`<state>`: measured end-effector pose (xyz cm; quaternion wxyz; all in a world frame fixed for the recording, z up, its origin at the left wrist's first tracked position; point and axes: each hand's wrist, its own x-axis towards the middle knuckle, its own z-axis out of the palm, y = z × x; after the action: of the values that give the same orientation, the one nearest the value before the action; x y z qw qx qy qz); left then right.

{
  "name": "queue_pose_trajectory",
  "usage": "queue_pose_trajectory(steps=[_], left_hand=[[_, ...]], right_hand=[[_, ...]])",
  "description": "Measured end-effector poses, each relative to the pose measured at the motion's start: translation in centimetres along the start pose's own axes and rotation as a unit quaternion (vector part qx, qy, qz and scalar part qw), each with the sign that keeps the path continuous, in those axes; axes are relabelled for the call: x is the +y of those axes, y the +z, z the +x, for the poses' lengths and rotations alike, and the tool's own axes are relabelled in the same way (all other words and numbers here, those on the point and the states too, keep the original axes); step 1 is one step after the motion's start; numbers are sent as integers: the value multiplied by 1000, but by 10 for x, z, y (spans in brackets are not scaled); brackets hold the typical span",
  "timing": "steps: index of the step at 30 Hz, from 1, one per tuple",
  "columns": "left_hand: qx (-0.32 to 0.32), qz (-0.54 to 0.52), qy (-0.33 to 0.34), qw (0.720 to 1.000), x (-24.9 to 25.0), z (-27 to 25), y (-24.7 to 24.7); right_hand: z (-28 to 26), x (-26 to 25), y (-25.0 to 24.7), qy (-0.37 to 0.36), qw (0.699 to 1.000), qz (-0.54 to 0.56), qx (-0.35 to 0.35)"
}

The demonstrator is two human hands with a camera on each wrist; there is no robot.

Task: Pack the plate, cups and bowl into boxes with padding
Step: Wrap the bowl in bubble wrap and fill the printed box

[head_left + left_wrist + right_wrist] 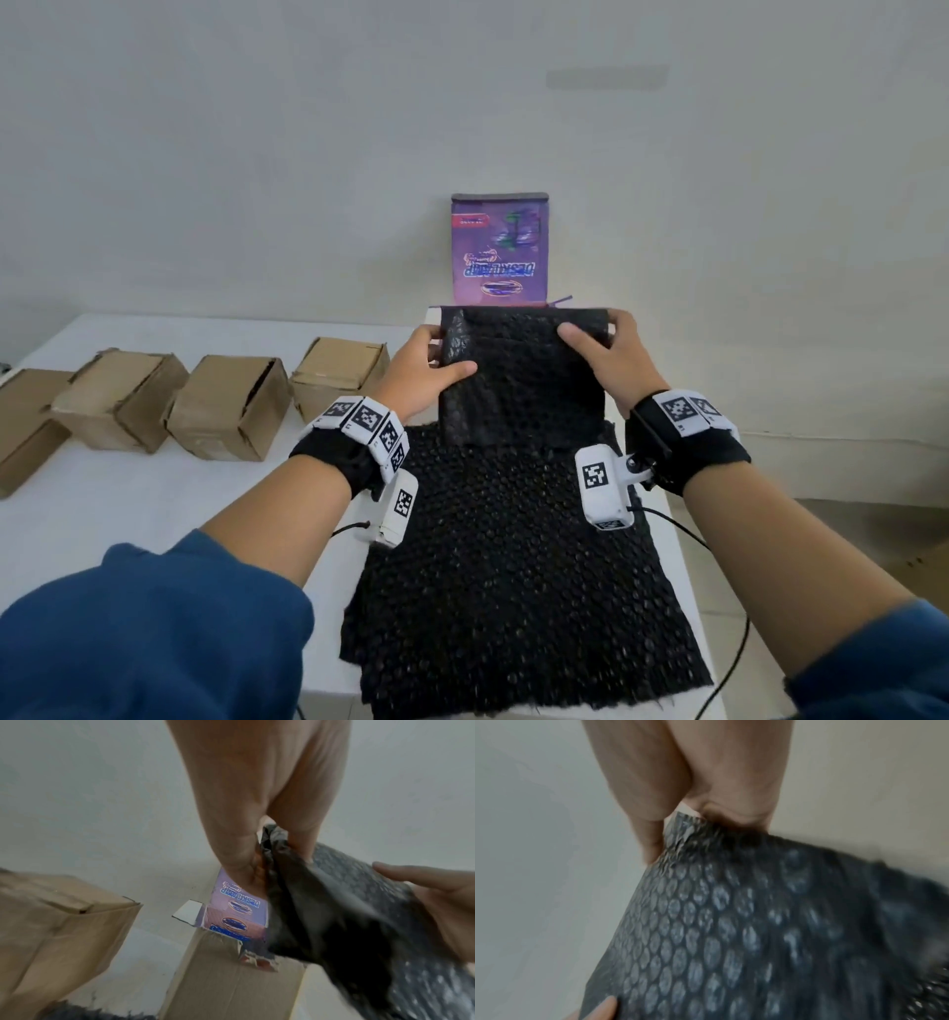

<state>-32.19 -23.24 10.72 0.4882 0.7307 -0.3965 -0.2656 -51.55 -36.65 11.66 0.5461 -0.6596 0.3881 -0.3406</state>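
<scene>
I hold up a folded piece of black bubble wrap (pixel 524 380) by its upper corners. My left hand (pixel 452 354) pinches the left corner, thumb in front. My right hand (pixel 590 329) pinches the right corner. In the left wrist view the left hand (pixel 257 852) grips the crumpled edge of the bubble wrap (pixel 321 902). In the right wrist view the right hand (pixel 680 817) pinches the bubble wrap (pixel 757 923). A larger black bubble wrap sheet (pixel 513 565) lies flat on the white table (pixel 154 514) below. No plate, cup or bowl is in view.
Several brown cardboard boxes (pixel 231 406) stand in a row on the left of the table. A purple printed box (pixel 500 252) leans upright against the wall behind the wrap, seen as the purple box (pixel 231 912) above a cardboard box (pixel 231 973). The table's right edge is close.
</scene>
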Motion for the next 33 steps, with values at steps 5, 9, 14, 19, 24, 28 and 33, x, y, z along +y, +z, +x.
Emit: queue_pose_trajectory(steps=[5,9,14,19,24,28,33], left_hand=[[43,-63,-11,997,-7,44,-19],[-59,25,19,998,-19,78,-30],[-51,99,71,991,-39,107,-30],[-99,269,128,950,-68,127,-19],[-79,303,172,934,-83,131,-19],[-84,287,211,930,-83,135,-19],[-64,266,201,941,-87,138,-20]], right_hand=[[32,8,24,-1,997,-72,-16],[70,5,42,-25,990,-116,77],[112,14,64,-6,975,-208,83],[135,36,78,20,936,-349,36],[131,29,83,-18,839,-543,33],[124,15,95,-145,800,-582,18],[127,48,120,10,775,-595,-211]])
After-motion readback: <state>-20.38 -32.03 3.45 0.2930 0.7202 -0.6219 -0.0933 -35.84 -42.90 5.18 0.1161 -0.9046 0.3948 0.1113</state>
